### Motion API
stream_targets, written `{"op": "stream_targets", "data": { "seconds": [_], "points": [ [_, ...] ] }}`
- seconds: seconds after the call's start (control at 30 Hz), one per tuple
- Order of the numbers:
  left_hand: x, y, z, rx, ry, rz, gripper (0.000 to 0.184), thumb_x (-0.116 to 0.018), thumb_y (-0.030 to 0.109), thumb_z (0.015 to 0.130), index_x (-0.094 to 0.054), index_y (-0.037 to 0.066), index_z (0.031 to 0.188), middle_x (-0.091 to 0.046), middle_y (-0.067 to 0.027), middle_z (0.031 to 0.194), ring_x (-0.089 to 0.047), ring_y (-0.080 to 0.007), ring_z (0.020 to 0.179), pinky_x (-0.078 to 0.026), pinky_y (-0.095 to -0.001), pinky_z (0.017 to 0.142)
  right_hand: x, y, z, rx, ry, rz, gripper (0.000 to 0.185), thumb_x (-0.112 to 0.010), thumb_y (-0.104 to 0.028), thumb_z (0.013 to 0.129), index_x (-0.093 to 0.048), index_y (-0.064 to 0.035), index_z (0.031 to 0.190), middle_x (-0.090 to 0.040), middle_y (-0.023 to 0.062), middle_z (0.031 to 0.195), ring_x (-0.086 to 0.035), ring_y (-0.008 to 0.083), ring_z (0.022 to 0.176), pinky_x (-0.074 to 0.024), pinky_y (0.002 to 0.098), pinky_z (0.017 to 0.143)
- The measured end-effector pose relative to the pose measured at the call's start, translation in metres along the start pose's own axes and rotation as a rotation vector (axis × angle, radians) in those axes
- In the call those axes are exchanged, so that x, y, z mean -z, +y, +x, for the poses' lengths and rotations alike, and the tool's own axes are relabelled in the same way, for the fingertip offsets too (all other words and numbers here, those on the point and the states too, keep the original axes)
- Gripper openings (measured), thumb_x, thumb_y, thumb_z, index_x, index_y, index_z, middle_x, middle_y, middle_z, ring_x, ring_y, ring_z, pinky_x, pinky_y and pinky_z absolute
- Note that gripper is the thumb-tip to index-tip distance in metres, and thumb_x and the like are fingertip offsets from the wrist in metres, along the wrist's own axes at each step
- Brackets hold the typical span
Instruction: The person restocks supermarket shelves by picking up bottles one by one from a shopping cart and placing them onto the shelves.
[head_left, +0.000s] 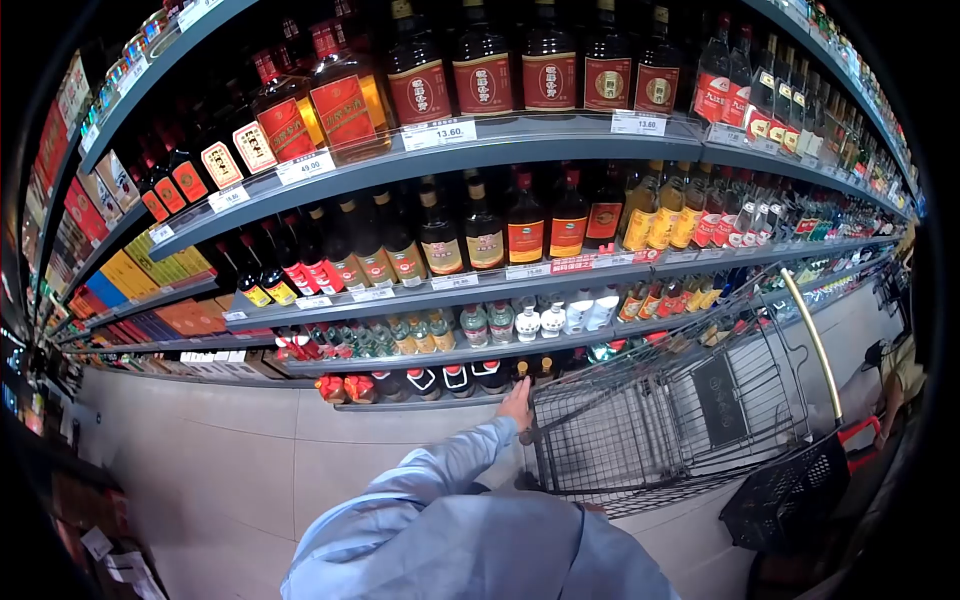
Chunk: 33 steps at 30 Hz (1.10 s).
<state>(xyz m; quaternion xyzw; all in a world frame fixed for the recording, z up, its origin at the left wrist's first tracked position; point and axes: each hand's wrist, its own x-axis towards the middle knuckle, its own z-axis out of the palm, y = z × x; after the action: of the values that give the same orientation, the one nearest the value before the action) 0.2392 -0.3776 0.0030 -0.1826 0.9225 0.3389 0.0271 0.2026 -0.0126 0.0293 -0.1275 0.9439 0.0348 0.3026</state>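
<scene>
My left hand [516, 405], at the end of a light blue sleeve, is at the near-left end of a grey wire shopping cart [620, 430]. Its fingers are closed on the cart's upper rim, with the fingertips pointing toward the shelf. The wire basket shows no goods inside. Just beyond the fingers, dark bottles with gold caps [545, 368] stand on the lowest shelf. My right hand is out of view, and my blue-shirted torso fills the bottom middle.
Curved grey shelves [560, 148] hold rows of liquor bottles with price tags. A black shopping basket [785, 490] with a red handle [858, 432] is at the right, beside another person's arm [890, 405]. Cartons [95, 505] stand at the lower left. Pale floor tiles [230, 440] lie between.
</scene>
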Motion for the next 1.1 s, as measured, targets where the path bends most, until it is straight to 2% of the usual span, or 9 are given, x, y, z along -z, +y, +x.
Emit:
{"op": "stream_targets", "data": {
  "seconds": [0.13,0.27,0.4,0.43,0.53,0.6,0.7,0.9,1.1],
  "points": [
    [0.007,0.006,0.026,-0.017,-0.110,0.208,0.075,-0.060,0.023,0.076,-0.019,0.008,0.138,-0.024,-0.0126,0.142,-0.025,-0.0292,0.130,-0.027,-0.0403,0.103,-0.008,-0.020,0.007,0.039,-0.010,0.012,0.049,-0.048,-0.055,0.077,-0.055,-0.0271,0.117,-0.055,0.0058,0.118,-0.041,0.0275,0.116,-0.0157,0.0503,0.094],
    [0.020,0.034,0.021,0.036,-0.449,0.383,0.075,-0.058,0.023,0.078,-0.017,0.011,0.139,-0.023,-0.0070,0.143,-0.023,-0.0264,0.132,-0.025,-0.0483,0.102,-0.008,-0.045,0.014,0.075,-0.031,-0.014,0.050,-0.047,-0.056,0.077,-0.055,-0.0277,0.117,-0.054,0.0054,0.120,-0.039,0.0274,0.118,-0.0131,0.0517,0.095],
    [0.012,0.033,0.014,0.126,-0.405,0.260,0.073,-0.051,0.018,0.081,-0.009,0.015,0.141,-0.015,-0.0058,0.146,-0.023,-0.0278,0.131,-0.021,-0.0508,0.104,-0.008,-0.069,0.020,0.087,-0.060,-0.042,0.051,-0.046,-0.057,0.077,-0.055,-0.0283,0.118,-0.053,0.0051,0.121,-0.038,0.0274,0.119,-0.0105,0.0530,0.096],
    [0.005,0.028,0.013,0.094,-0.318,0.228,0.070,-0.051,0.018,0.081,-0.014,0.017,0.140,-0.016,-0.0061,0.146,-0.024,-0.0283,0.131,-0.021,-0.0528,0.103,-0.007,-0.076,0.021,0.083,-0.066,-0.047,0.051,-0.046,-0.058,0.077,-0.055,-0.0285,0.118,-0.053,0.0050,0.121,-0.037,0.0274,0.120,-0.0099,0.0534,0.097],
    [-0.002,0.018,-0.003,-0.538,-0.063,0.644,0.055,-0.050,0.023,0.083,-0.033,0.015,0.134,-0.026,-0.0076,0.142,-0.026,-0.0278,0.130,-0.020,-0.0538,0.102,-0.006,-0.092,0.021,0.071,-0.081,-0.068,0.052,-0.046,-0.059,0.077,-0.054,-0.0289,0.118,-0.053,0.0047,0.122,-0.036,0.0273,0.121,-0.0079,0.0544,0.097],
    [-0.036,0.000,-0.022,-0.715,-0.284,0.485,0.041,-0.050,0.032,0.083,-0.051,0.015,0.120,-0.036,-0.0094,0.135,-0.026,-0.0264,0.129,-0.017,-0.0535,0.103,-0.007,-0.102,0.017,0.055,-0.092,-0.077,0.052,-0.045,-0.059,0.076,-0.054,-0.0292,0.118,-0.052,0.0045,0.122,-0.035,0.0273,0.122,-0.0066,0.0550,0.098],
    [-0.029,-0.005,-0.039,-0.637,-0.464,0.534,0.042,-0.047,0.045,0.084,-0.058,0.016,0.111,-0.041,-0.0103,0.131,-0.021,-0.0250,0.132,-0.009,-0.0519,0.106,-0.009,-0.115,0.012,0.023,-0.106,-0.102,0.053,-0.045,-0.060,0.076,-0.054,-0.0297,0.118,-0.052,0.0043,0.123,-0.034,0.0273,0.123,-0.0047,0.0561,0.099],
    [-0.001,-0.033,-0.022,-0.664,-0.553,0.374,0.038,-0.049,0.044,0.082,-0.065,0.015,0.100,-0.044,-0.0094,0.129,-0.021,-0.0252,0.132,-0.004,-0.0526,0.106,-0.014,-0.133,-0.006,-0.056,-0.150,-0.142,0.054,-0.044,-0.062,0.076,-0.054,-0.0306,0.119,-0.051,0.0037,0.125,-0.032,0.0272,0.126,-0.0008,0.0581,0.100],
    [-0.009,-0.087,-0.019,-0.816,-0.404,0.255,0.030,-0.052,0.047,0.077,-0.067,0.026,0.092,-0.050,-0.0063,0.126,-0.024,-0.0250,0.131,-0.005,-0.0558,0.105,-0.015,-0.117,-0.032,-0.161,-0.214,-0.196,0.055,-0.043,-0.064,0.076,-0.053,-0.0315,0.119,-0.050,0.0032,0.127,-0.030,0.0271,0.129,0.0031,0.0601,0.102]
  ]
}}
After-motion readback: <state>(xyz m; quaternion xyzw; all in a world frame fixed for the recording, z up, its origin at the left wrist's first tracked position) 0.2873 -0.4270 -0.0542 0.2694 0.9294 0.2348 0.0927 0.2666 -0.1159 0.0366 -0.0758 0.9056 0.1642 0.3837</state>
